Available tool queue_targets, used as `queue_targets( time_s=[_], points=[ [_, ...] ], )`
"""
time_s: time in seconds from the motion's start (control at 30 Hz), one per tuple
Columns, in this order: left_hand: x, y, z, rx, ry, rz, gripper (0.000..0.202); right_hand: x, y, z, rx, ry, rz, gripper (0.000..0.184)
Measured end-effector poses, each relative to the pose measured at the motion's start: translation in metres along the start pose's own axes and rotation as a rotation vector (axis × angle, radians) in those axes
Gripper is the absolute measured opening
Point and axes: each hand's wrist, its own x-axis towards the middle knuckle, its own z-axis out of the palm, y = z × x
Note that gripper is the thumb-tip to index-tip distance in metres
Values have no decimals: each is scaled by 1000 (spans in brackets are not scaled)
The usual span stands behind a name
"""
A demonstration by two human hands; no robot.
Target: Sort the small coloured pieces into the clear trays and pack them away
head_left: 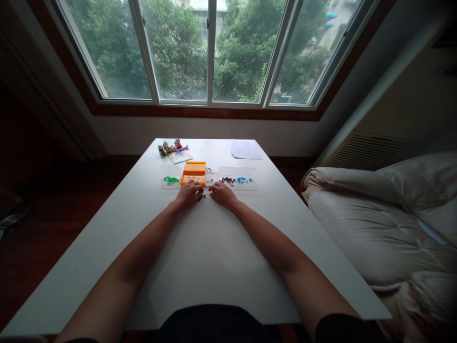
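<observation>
Both my arms stretch forward over a white table [200,257]. My left hand [189,192] rests palm down with its fingers curled, just in front of an orange tray [193,172]. My right hand [223,193] lies beside it, fingers also curled. Between the two hands a few small green pieces [202,197] lie on the table, next to my left fingertips. Whether either hand grips a piece is too small to tell.
Clear trays hold green pieces [171,179] on the left and brown and blue pieces [236,180] on the right. A small colourful built model [170,147] and a booklet sit at the far left, a paper sheet [244,149] far right. A cushioned sofa [389,224] stands to the right.
</observation>
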Motion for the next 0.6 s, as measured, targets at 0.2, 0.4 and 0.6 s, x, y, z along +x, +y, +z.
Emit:
queue_targets(
  time_s=[0.2, 0.4, 0.6],
  points=[
    [0, 1, -1, 6, -33, 34, 15, -4, 6, -9, 23, -56, 97, 12],
    [1, 4, -1, 15, -37, 15, 13, -3, 19, -15, 94, -67, 56, 15],
    [2, 8, -6, 85, -21, -48, 12, -1, 18, -14, 75, -46, 39, 13]
  ],
)
